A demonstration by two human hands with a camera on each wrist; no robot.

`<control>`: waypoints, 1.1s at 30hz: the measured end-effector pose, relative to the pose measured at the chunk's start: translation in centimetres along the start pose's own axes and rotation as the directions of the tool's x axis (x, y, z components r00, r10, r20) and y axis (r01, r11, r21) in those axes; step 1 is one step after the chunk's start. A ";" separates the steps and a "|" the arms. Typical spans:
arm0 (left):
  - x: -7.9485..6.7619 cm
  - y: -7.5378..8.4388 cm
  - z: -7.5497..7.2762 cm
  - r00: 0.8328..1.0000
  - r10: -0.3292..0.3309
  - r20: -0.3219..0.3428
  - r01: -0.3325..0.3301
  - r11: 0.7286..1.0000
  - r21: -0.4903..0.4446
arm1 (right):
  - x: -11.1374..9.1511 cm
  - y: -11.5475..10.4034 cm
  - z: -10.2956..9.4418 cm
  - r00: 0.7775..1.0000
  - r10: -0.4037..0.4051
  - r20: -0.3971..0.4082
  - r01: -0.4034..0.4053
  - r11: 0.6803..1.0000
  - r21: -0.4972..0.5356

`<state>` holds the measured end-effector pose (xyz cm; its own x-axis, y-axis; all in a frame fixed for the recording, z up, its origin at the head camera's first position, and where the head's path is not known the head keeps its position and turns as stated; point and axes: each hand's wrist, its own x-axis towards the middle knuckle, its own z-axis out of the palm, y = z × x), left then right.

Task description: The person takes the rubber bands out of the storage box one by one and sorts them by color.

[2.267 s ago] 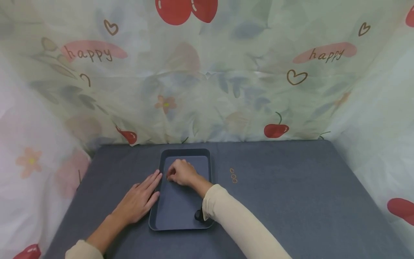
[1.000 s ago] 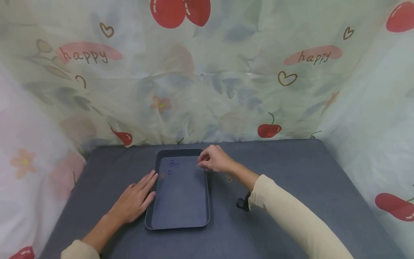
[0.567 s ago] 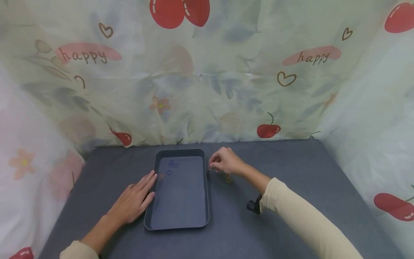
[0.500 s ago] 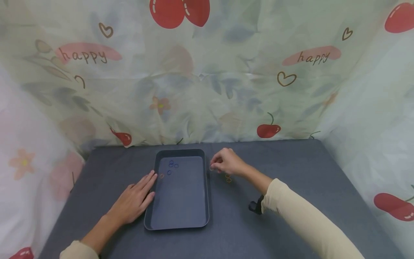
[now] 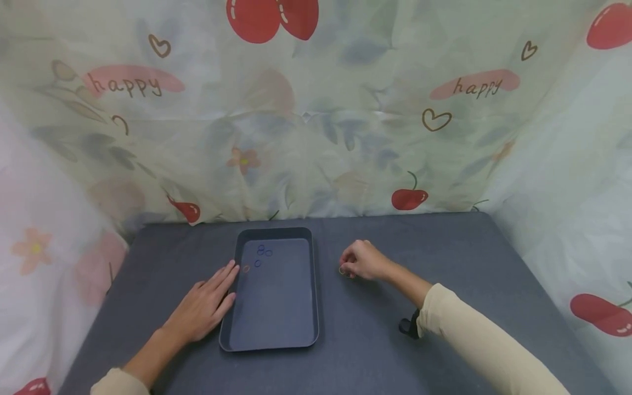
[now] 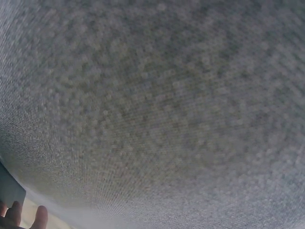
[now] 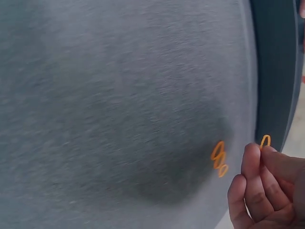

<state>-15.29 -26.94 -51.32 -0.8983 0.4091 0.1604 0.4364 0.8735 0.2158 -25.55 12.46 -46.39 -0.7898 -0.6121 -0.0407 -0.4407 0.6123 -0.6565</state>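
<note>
Near the table's middle, my right hand (image 5: 366,260) pinches a small orange rubber band (image 7: 267,138) between thumb and fingertips. In the right wrist view, more orange rubber bands (image 7: 218,155) lie in a row on the cloth beside those fingers; the head view has them mostly hidden by the hand. The dark tray (image 5: 315,296) stands to its left. Inside, toward the back left, are several blue rubber bands (image 5: 258,264) and one orange-red rubber band (image 5: 246,269). My left hand (image 5: 203,307) lies with extended fingers against the tray's left rim.
A dark grey cloth (image 5: 434,263) covers the table. Patterned curtains (image 5: 316,164) enclose the back and both sides. A black strap-like piece (image 5: 408,327) hangs at the right wrist, just over the cloth. The left wrist view is mostly blurred grey cloth.
From inside the tray, my right hand has moved right across its rim and down to the orange bands on the cloth, carrying a band. The left hand stays at the tray's rim.
</note>
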 end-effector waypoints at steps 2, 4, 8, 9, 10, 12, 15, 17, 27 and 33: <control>0.0 0.0 0.0 1.000 0.002 -0.003 -0.002 1.000 0.000 | -0.3 0.5 0.0 1.000 -0.027 0.000 0.027 0.999 -0.020; 0.0 0.1 0.0 1.000 0.004 -0.006 -0.004 1.000 0.001 | -0.5 0.8 0.0 0.999 -0.043 0.004 0.043 0.998 -0.035; 0.0 0.1 0.0 1.000 0.012 -0.022 -0.012 1.000 0.007 | -0.9 1.2 0.4 0.999 -0.028 0.024 0.030 0.998 -0.058; 0.0 0.1 0.0 1.000 0.014 -0.026 -0.014 1.000 0.009 | -1.0 1.3 0.5 0.999 -0.027 0.031 0.028 0.998 -0.058; 0.0 0.1 0.0 1.000 0.015 -0.027 -0.015 1.000 0.009 | -1.0 1.4 0.6 0.999 -0.023 0.036 0.025 0.998 -0.057; 0.0 0.1 0.0 1.000 0.011 -0.022 -0.011 1.000 0.008 | -1.1 1.5 0.7 0.999 -0.021 0.045 0.024 0.998 -0.052; -0.1 0.1 0.0 1.000 0.006 -0.009 -0.006 1.000 0.004 | -1.2 1.6 0.9 0.999 -0.021 0.050 0.024 0.999 -0.044; -0.1 0.0 0.0 1.000 0.001 -0.002 -0.001 1.000 0.001 | -1.2 1.6 0.8 0.998 -0.017 0.054 0.020 0.999 -0.044; -0.1 0.0 -0.1 1.000 0.010 -0.013 -0.010 1.000 0.002 | -1.3 1.6 0.8 0.996 -0.028 0.081 0.033 0.998 -0.060; -0.1 -0.1 0.0 0.999 0.025 -0.031 -0.025 1.000 0.006 | -1.4 1.8 0.9 0.996 -0.060 0.073 0.066 0.995 -0.080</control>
<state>-15.27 -27.08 -51.39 -0.8851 0.4225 0.1953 0.4582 0.8647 0.2057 -24.87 13.94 -48.16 -0.7286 -0.6827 -0.0562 -0.5244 0.6086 -0.5955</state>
